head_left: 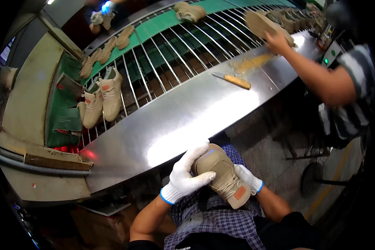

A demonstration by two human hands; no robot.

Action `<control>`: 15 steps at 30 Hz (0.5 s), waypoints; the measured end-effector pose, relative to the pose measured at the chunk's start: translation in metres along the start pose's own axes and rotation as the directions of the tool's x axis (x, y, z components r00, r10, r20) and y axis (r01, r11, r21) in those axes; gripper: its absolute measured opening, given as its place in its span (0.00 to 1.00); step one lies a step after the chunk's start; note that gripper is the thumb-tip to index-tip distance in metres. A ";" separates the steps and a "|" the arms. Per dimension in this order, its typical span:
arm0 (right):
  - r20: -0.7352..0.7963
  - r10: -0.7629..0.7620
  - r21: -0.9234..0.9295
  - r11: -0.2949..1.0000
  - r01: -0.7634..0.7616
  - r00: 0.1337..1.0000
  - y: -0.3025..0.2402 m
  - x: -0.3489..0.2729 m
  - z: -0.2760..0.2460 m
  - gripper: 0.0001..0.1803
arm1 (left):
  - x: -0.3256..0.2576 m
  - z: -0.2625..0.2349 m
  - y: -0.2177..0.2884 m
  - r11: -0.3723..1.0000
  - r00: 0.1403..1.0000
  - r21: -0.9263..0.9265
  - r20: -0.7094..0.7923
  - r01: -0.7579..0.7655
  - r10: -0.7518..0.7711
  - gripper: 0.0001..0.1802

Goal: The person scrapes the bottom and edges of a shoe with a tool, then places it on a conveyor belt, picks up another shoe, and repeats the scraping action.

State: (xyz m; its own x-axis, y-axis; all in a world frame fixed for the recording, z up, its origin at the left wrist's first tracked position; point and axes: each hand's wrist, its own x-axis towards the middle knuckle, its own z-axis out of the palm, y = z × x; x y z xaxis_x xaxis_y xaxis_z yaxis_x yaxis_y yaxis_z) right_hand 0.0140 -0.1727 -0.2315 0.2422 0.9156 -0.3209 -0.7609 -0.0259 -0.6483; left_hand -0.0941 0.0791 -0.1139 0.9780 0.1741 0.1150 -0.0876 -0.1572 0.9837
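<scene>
Beige mesh and smooth overlay make up the shoe [221, 168] we hold just above our plaid apron [221, 221], its toe pointing away and to the left; our left hand [187, 173], in a white knit glove, wraps the toe end with its thumb laid across the upper; our right hand [248, 177], gloved too, bears on the shoe's other side near the laces, its fingers partly hidden; we judge the step in hand to be handling or looking over the upper, and any further turn calls for a steady grip at both ends.

Beyond lies the steel bench [154, 137], bearing a wooden-handled knife [233, 80]; past it, metal bars [171, 54] hold laced shoes [111, 98] at the left; to the right, a co-worker's bare hand [278, 41] grips another shoe [260, 24], sole showing; farther, a green belt [154, 30] carries more footwear [124, 37]; these surfaces do the carrying, for we can make out no box or bin for certain.
</scene>
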 end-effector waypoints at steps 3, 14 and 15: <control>0.009 -0.070 -0.110 0.991 0.071 0.997 -0.033 0.004 0.029 0.48 | 0.017 -0.014 0.025 0.995 0.997 0.067 -0.020 -0.072 0.074 0.49; 0.133 -0.082 -0.879 0.451 0.155 0.988 -0.112 0.022 0.063 0.34 | -0.013 -0.048 0.046 0.984 0.988 0.099 -0.021 -0.147 0.150 0.31; 0.172 -0.297 -0.785 0.535 0.313 0.939 -0.120 0.029 0.067 0.33 | -0.019 -0.050 0.035 0.996 0.995 -0.009 -0.034 -0.089 0.089 0.32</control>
State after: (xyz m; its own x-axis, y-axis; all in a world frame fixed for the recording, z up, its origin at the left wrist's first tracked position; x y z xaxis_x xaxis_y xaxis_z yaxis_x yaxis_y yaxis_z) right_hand 0.0722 -0.1161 -0.1172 0.3500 0.9367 0.0097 0.1412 -0.0426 -0.9891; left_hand -0.1247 0.1185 -0.0743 0.9594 0.1926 0.2062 -0.1759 -0.1632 0.9708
